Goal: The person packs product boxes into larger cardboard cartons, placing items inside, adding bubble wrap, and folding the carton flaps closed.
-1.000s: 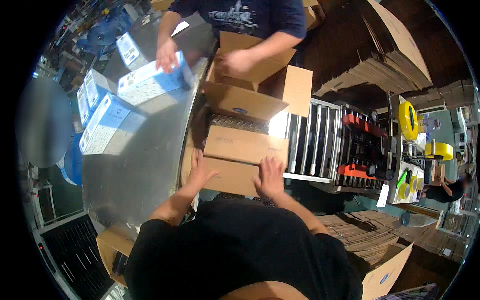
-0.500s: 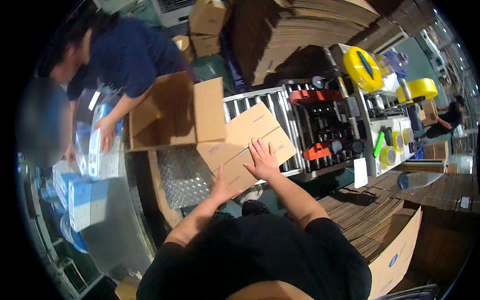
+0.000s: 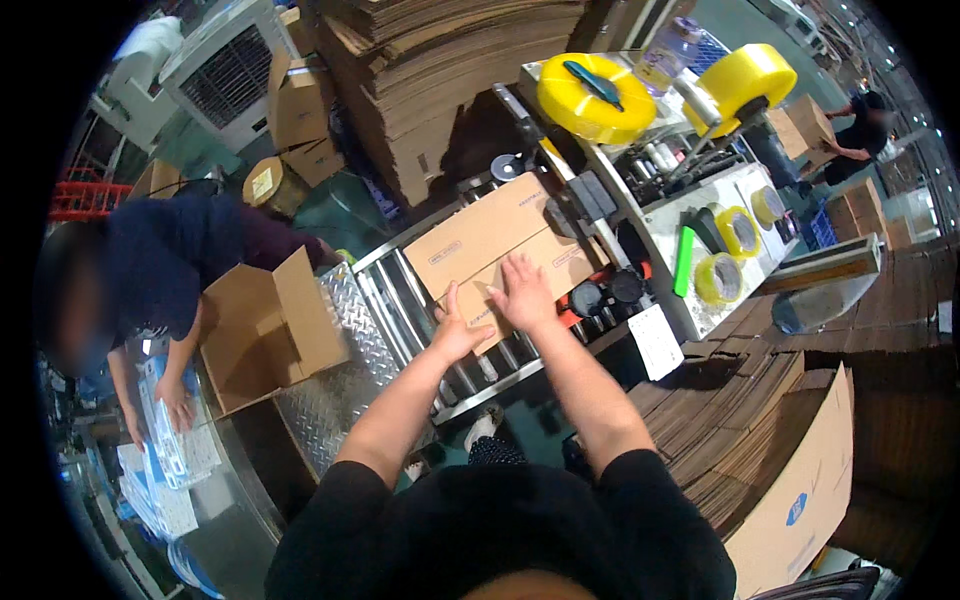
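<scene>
A closed brown cardboard box [image 3: 484, 235] lies on the metal roller conveyor [image 3: 380, 295], its far right end between the sides of the taping machine [image 3: 592, 198]. My left hand [image 3: 460, 332] rests at the box's near left edge, fingers spread. Flat on top of the box, close to the flap seam, is my right hand [image 3: 524, 293] with its fingers apart. Neither hand is wrapped around anything. The underside of the box is hidden.
At left a co-worker [image 3: 170, 260] handles blue-and-white packs [image 3: 165, 425] beside an open carton [image 3: 255, 340]. Yellow tape rolls [image 3: 738, 232] and a green cutter [image 3: 684, 260] lie on the right-hand bench. Flattened cardboard [image 3: 740, 440] stands at lower right.
Both my hands and the box have moved right along the rollers, into the taping machine. My view has turned rightward. The co-worker leans lower over the packs.
</scene>
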`<state>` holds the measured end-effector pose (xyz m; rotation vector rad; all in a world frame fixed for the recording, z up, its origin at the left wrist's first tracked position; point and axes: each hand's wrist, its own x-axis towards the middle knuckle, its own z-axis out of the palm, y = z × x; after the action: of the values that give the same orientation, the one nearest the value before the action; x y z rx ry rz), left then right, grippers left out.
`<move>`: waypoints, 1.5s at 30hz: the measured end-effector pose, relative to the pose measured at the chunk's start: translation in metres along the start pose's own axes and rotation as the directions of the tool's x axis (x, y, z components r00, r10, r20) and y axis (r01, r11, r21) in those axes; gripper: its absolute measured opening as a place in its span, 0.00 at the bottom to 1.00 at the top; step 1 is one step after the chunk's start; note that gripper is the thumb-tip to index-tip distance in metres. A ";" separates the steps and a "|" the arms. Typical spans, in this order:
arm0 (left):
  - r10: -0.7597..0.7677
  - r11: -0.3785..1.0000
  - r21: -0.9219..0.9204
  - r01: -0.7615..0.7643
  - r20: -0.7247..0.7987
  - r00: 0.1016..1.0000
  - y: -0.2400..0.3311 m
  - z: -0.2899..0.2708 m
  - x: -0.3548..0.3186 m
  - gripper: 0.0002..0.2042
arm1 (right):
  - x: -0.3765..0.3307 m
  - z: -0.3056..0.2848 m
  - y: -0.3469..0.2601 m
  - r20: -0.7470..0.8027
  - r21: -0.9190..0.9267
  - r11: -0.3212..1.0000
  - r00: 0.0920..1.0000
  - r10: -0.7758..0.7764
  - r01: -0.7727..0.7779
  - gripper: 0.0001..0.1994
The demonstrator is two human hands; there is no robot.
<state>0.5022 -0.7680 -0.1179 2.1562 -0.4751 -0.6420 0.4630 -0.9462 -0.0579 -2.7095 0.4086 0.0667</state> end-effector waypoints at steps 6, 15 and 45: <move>-0.071 0.997 0.006 0.071 0.073 0.995 0.049 0.021 0.045 0.61 | -0.091 0.043 -0.028 -0.361 0.534 0.838 0.866 0.347 -0.113 0.24; 0.319 0.923 0.071 -0.379 0.408 0.855 0.021 -0.005 -0.079 0.32 | -0.313 -0.041 -0.062 -0.731 0.317 0.948 0.628 0.267 -0.035 0.26; 0.703 0.100 -0.769 -0.631 -0.394 0.592 0.044 -0.225 -0.402 0.03 | -0.493 -0.215 -0.365 -0.563 -0.683 0.724 0.559 -0.609 0.100 0.15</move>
<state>0.3089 -0.4445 0.1510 0.7119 -0.8739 -0.2739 0.0960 -0.5749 0.3292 -3.2359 -0.0362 -1.3715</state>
